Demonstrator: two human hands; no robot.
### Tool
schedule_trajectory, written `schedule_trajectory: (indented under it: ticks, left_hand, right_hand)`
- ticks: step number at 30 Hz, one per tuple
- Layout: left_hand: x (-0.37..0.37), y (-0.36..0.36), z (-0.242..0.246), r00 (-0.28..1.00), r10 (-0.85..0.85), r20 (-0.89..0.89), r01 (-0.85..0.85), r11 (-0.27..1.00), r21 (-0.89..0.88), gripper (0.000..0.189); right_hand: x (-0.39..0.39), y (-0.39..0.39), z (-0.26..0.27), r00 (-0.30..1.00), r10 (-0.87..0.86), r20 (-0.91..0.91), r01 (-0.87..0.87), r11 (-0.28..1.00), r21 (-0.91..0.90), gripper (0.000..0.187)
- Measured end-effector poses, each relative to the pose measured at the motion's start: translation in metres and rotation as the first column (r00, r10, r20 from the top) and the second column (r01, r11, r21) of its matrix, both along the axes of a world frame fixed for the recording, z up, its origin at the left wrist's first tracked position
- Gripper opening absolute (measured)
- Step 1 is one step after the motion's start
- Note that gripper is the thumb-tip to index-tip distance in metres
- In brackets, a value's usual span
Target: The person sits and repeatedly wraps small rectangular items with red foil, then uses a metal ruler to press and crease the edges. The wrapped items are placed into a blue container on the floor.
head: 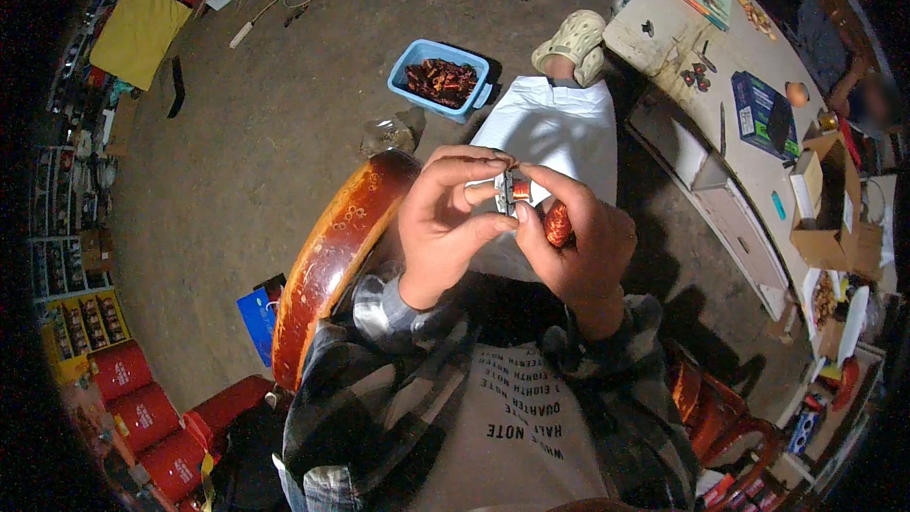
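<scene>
My left hand [451, 213] and my right hand [579, 235] meet over my lap, pinching a small grey plate-like part [505, 192] between thumbs and fingertips. A short copper-coloured wire coil [522, 190] sits against the right side of this part. Tucked under the curled fingers of my right hand is a rounded bundle of copper-coloured wire [557, 224]; its far side is hidden. Fingertips cover parts of the plate's edges. My legs, in white trousers [554, 117], lie beneath the hands.
A light-blue plastic basin [402, 84] on the floor holds reddish-brown wire scraps [442, 82]. A glossy wooden armrest [330, 256] curves along my left. A worktable [711, 135] stands right, bearing a blue box [762, 117] and open carton [828, 206]. Another person [825, 35] is beyond it.
</scene>
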State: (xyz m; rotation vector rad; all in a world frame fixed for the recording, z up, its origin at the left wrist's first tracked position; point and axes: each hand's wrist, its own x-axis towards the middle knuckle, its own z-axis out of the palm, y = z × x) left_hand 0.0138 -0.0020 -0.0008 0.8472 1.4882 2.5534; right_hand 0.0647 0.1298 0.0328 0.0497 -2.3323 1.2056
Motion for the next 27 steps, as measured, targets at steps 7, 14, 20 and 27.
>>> schedule_trajectory:
  ticks: [7,14,20,27]
  left_hand:
    - [-0.003,-0.003,0.0,0.998,-0.035,-0.056,0.035,0.999,0.001,0.041]
    - [-0.005,-0.003,0.0,0.994,-0.034,-0.101,0.034,0.999,-0.002,0.039]
    - [-0.006,-0.002,-0.001,0.994,-0.025,-0.108,0.025,1.0,0.0,0.039]
    - [-0.009,-0.004,0.001,0.965,0.034,-0.26,-0.064,0.992,-0.108,0.035]
  right_hand:
    - [-0.001,0.001,0.01,0.999,0.025,-0.035,-0.019,0.988,0.155,0.031]
    - [-0.001,0.001,0.006,0.996,0.015,-0.089,-0.006,0.994,0.109,0.031]
    - [0.0,0.001,0.009,0.999,0.018,-0.034,-0.015,0.994,0.106,0.033]
    - [-0.001,0.002,0.0,0.99,0.005,-0.143,0.008,0.996,0.086,0.033]
